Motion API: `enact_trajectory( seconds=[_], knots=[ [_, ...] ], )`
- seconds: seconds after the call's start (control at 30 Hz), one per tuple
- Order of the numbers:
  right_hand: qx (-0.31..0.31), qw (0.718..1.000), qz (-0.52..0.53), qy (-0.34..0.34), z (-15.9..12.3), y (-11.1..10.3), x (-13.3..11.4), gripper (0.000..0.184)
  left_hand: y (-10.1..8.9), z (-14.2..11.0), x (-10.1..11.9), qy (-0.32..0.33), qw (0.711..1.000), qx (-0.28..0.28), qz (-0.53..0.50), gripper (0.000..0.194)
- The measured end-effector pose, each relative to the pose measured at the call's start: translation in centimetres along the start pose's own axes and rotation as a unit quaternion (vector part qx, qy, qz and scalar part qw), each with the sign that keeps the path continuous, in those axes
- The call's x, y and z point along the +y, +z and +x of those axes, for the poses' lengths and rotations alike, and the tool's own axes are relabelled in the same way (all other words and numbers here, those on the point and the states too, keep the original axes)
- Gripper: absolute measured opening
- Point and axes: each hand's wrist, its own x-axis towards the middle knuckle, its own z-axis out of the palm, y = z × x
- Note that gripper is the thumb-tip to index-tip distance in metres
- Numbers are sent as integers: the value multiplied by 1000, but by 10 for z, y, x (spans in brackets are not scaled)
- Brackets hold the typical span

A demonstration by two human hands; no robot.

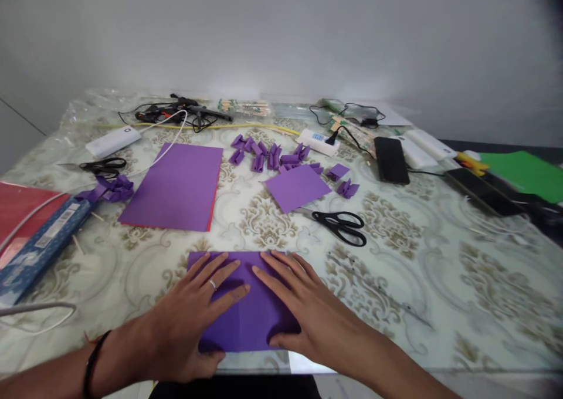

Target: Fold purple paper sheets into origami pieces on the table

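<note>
A sheet of purple paper [248,323] lies flat near the table's front edge. My left hand [197,311] rests on its left side, fingers spread, a ring on one finger. On the right side of the sheet lies my right hand [303,299], also spread flat with its fingertips near the far edge. Beyond them sit black-handled scissors [341,226], their blades partly under a smaller purple paper square [298,188]. A stack of purple sheets [176,188], with red showing beneath, lies farther left. Several small folded purple paper pieces [273,155] are grouped behind.
On the left are a blue box [41,246], a second pair of scissors [103,166], a white power bank [113,142] and a white cable. A black phone [391,160], a power strip [319,142] and green paper [523,173] lie toward the right.
</note>
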Motion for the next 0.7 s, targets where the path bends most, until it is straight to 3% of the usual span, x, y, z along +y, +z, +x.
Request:
enact_trajectory(
  seconds=[0.17,0.33,0.57,0.7],
  knots=[
    [9,998,47,-33,-7,-2,2,121,-15,2,2,12,1000,-3,-13,86],
    [-4,986,156,-53,-17,-23,16,109,-31,8,2,36,999,2,-18,18],
    [79,952,291,-56,-8,-59,38,87,-81,17,-3,-28,992,110,-50,26],
    [180,928,327,-16,24,-58,41,33,-104,27,-21,-91,970,185,-127,13]
  ],
)
